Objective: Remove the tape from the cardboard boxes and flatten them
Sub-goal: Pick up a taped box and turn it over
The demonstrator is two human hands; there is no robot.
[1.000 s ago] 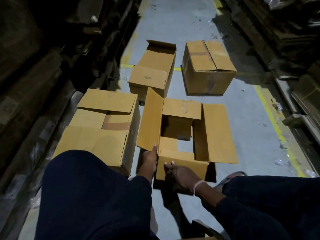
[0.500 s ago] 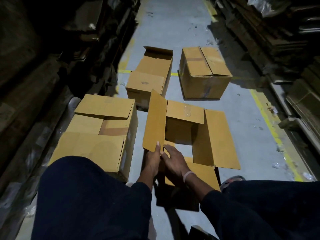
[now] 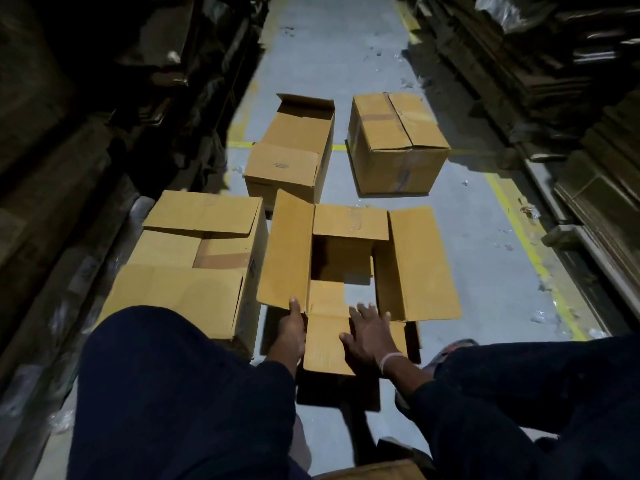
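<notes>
Left hand [image 3: 292, 325]: gripping the near corner of the open box [image 3: 349, 268], thumb lying on top of the left flap [image 3: 287, 251], remaining fingers hidden beneath the cardboard. Right hand [image 3: 369, 336]: pressing flat on the near flap [image 3: 325, 344], fingers spread and straight, gripping nothing.

Open box: standing on the grey floor [image 3: 485, 237] directly ahead of the knees, all four top flaps folded outward, floor showing through a gap in the bottom. Bottom therefore appearing unsealed already, at least in part; no tape strip discernible on this box in the dim light.

Step in hand, as judged: flattening this box, tape removal on it seeming finished. Next move calling for skewing the side walls so that opposite corners fold together, then pressing the collapsed walls down against the floor, holding the left corner steady while pushing with the flat right palm.

Remaining work: box at left [image 3: 187, 265], just beside the open one, showing brown tape [image 3: 225, 259] across its top; far left box [image 3: 291, 154] lying with flaps partly open; far right box [image 3: 394, 143] closed, tape running down its seam. All three awaiting attention.
</notes>
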